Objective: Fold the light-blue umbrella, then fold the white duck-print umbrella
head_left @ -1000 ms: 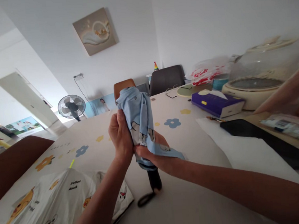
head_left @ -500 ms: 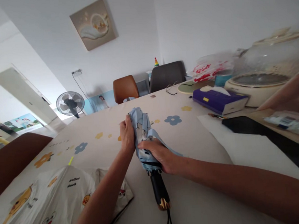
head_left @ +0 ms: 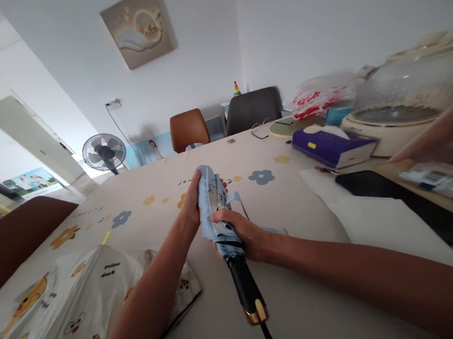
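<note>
A folded light blue umbrella (head_left: 209,202) is held above the table, its black handle (head_left: 245,283) with a gold end and dark cord pointing towards me. My left hand (head_left: 193,195) is wrapped around the left side of the canopy near its far end. Lower down, close to the handle, my right hand (head_left: 243,233) grips the canopy from the right, thumb on top. A light blue strap (head_left: 237,200) sticks out on the right, behind my right hand. Some of the fingers of both hands are hidden behind the fabric.
A white cloth with duck prints (head_left: 83,295) lies at the left on the flowered tablecloth (head_left: 292,206). To the right are a purple tissue box (head_left: 326,146), white paper (head_left: 383,225), a black flat object (head_left: 401,202) and a glass-topped appliance (head_left: 399,119). Eyeglasses (head_left: 260,130) rest farther back.
The canopy looks more tightly gathered in my hands. The handle has swung slightly right and down, and the strap now stands up in a loop. The view has tilted a little.
</note>
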Demonstrator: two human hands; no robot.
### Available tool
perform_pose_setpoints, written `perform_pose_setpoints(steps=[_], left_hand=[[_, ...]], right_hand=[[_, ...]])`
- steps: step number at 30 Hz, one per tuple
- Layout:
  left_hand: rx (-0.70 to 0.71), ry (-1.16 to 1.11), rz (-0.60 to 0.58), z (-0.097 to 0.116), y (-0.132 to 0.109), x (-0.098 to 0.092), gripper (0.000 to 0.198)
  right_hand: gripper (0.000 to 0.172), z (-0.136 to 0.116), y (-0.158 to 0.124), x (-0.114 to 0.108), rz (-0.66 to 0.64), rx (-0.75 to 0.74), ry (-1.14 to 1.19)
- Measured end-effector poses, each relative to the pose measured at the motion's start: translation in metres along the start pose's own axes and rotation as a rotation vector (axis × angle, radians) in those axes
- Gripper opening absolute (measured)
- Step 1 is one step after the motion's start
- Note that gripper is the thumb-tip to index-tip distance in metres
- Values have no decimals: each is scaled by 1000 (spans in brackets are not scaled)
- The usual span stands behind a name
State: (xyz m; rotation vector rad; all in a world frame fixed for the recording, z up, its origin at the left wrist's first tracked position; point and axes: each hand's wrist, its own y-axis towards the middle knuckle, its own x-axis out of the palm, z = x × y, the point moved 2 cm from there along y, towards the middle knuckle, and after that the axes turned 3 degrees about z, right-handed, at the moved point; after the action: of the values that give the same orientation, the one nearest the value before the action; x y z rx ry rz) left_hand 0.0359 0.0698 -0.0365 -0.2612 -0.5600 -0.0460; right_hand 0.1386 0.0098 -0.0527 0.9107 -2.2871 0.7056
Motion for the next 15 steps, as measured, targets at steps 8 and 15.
perform_pose_setpoints(steps=[8, 15], left_hand=[[96, -186, -168, 2, -19, 12, 47], [130, -111, -74, 15, -17, 12, 31]], right_hand=[[20, -12, -1, -6, -210, 98, -8], [28, -18, 3, -9, -132, -2, -154]])
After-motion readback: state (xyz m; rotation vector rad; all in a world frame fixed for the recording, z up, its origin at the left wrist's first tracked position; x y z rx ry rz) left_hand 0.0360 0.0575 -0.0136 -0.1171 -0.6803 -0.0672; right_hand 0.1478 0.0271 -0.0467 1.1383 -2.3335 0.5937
